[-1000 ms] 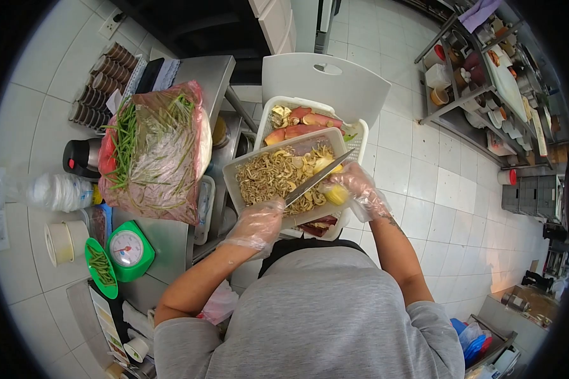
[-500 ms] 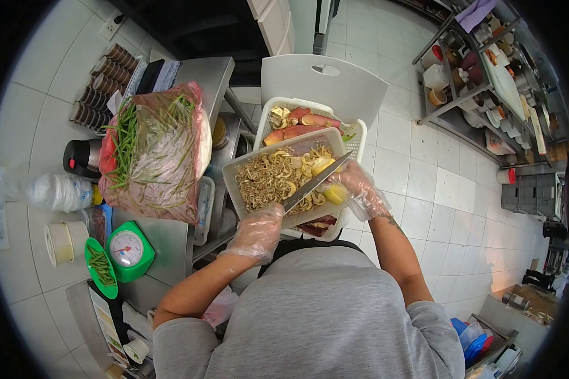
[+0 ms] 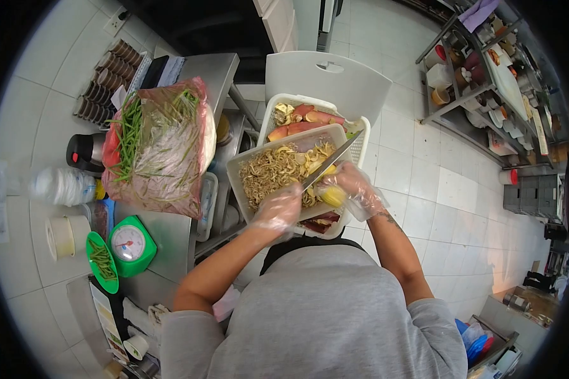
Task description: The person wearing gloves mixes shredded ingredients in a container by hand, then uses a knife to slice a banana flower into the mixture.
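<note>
My left hand (image 3: 277,210), in a clear plastic glove, is wrapped round the handle of a long knife (image 3: 336,156). The blade slants up to the right over a rectangular tub (image 3: 235,180). My right hand (image 3: 353,184), also gloved, grips a pale yellow peeled banana blossom (image 3: 332,197) at the tub's right side, close to the blade. Thin brownish shreds (image 3: 269,172) fill much of the tub, with paler pieces near the knife. Beneath the tub sits a white basket (image 3: 362,140) holding red outer petals (image 3: 295,131).
The basket rests on a white chair (image 3: 322,76). On the steel table at left lie a bag of green beans (image 3: 164,151), a green scale (image 3: 133,249) and a green dish (image 3: 101,262). A loaded metal rack (image 3: 461,95) stands at the upper right.
My left hand has moved right and up with the knife, and the blade now reaches further past my right hand. My right hand keeps its grip on the banana blossom.
</note>
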`<action>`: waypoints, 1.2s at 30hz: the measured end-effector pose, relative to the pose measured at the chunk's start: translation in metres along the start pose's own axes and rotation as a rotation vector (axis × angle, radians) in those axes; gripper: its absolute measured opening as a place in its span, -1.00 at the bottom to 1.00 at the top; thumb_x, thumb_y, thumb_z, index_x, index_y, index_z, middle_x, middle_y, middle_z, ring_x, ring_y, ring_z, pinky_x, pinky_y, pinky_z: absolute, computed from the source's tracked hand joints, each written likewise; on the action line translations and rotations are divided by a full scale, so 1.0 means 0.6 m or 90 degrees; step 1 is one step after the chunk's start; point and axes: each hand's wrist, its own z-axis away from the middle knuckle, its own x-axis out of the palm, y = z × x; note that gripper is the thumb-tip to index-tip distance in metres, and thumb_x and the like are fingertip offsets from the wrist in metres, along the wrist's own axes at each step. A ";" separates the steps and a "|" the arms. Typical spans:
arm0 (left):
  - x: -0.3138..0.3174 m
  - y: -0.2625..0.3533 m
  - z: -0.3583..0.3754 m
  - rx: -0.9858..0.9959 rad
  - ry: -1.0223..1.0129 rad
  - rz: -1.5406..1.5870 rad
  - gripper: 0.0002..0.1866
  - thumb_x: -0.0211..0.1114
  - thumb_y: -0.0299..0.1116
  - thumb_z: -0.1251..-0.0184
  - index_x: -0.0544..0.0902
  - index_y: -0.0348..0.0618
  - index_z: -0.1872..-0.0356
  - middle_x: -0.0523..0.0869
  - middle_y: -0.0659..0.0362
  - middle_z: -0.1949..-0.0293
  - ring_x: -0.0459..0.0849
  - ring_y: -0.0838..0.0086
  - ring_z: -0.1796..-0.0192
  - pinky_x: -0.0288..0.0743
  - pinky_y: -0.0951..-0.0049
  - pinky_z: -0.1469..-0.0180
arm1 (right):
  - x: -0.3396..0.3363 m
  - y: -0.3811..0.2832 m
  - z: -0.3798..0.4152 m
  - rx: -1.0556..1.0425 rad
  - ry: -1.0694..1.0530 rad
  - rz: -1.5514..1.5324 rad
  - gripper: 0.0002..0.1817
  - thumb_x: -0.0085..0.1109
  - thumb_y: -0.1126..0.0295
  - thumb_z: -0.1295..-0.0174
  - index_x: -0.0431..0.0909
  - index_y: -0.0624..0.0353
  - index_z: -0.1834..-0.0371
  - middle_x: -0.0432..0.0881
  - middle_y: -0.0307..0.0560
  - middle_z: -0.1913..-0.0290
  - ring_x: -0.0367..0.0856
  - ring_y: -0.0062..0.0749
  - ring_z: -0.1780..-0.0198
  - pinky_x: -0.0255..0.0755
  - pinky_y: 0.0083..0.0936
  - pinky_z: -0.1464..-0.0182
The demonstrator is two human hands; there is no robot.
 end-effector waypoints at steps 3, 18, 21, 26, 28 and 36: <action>0.019 0.017 -0.049 0.000 0.068 0.037 -0.70 -0.20 -0.33 -0.54 0.45 -0.35 0.12 0.66 -0.32 0.18 0.67 -0.17 0.03 0.51 -0.07 -0.05 | 0.013 -0.003 0.001 -0.033 -0.018 -0.040 -0.38 0.47 0.26 0.10 0.64 0.33 -0.09 0.72 0.12 -0.01 0.66 -0.17 -0.04 0.44 -0.39 -0.18; 0.003 -0.002 -0.046 -0.118 -0.029 0.238 -0.57 -0.05 -0.10 -0.47 0.47 -0.30 -0.03 0.64 -0.33 0.02 0.62 -0.20 -0.07 0.41 -0.04 -0.16 | -0.033 0.007 0.031 -0.005 -0.088 -0.345 -0.27 0.46 0.31 0.00 0.45 0.34 -0.29 0.68 -0.02 -0.03 0.68 -0.37 0.01 0.54 -0.50 -0.09; 0.001 -0.008 -0.036 -0.102 -0.018 0.198 -0.59 -0.07 -0.13 -0.47 0.48 -0.29 -0.01 0.64 -0.33 0.03 0.62 -0.20 -0.06 0.42 -0.06 -0.14 | -0.027 0.024 0.021 0.007 -0.091 -0.373 -0.22 0.46 0.30 -0.06 0.37 0.29 -0.37 0.65 -0.03 -0.08 0.67 -0.35 -0.03 0.54 -0.48 -0.14; 0.012 -0.020 -0.029 -0.081 -0.018 0.160 -0.58 0.01 -0.11 -0.46 0.45 -0.28 -0.06 0.64 -0.33 0.05 0.61 -0.22 -0.05 0.43 -0.06 -0.11 | -0.020 0.070 0.014 0.082 -0.116 -0.481 -0.26 0.39 0.31 -0.15 0.33 0.27 -0.40 0.65 -0.06 -0.08 0.69 -0.36 -0.05 0.55 -0.46 -0.16; 0.011 -0.014 -0.020 -0.084 -0.028 0.164 -0.60 0.02 -0.13 -0.46 0.45 -0.28 -0.05 0.64 -0.34 0.06 0.61 -0.23 -0.04 0.43 -0.07 -0.10 | -0.013 0.100 0.004 0.045 -0.126 -0.497 -0.29 0.40 0.29 -0.16 0.35 0.26 -0.37 0.65 -0.06 -0.08 0.69 -0.37 -0.05 0.56 -0.45 -0.15; 0.028 -0.037 0.007 -0.087 -0.025 0.163 -0.66 -0.07 -0.18 -0.50 0.47 -0.30 0.12 0.63 -0.32 0.12 0.61 -0.24 0.02 0.42 -0.09 -0.07 | 0.005 0.077 0.034 0.182 -0.068 -0.508 -0.38 0.34 0.25 -0.21 0.41 0.25 -0.30 0.66 -0.07 -0.10 0.69 -0.35 -0.06 0.58 -0.39 -0.16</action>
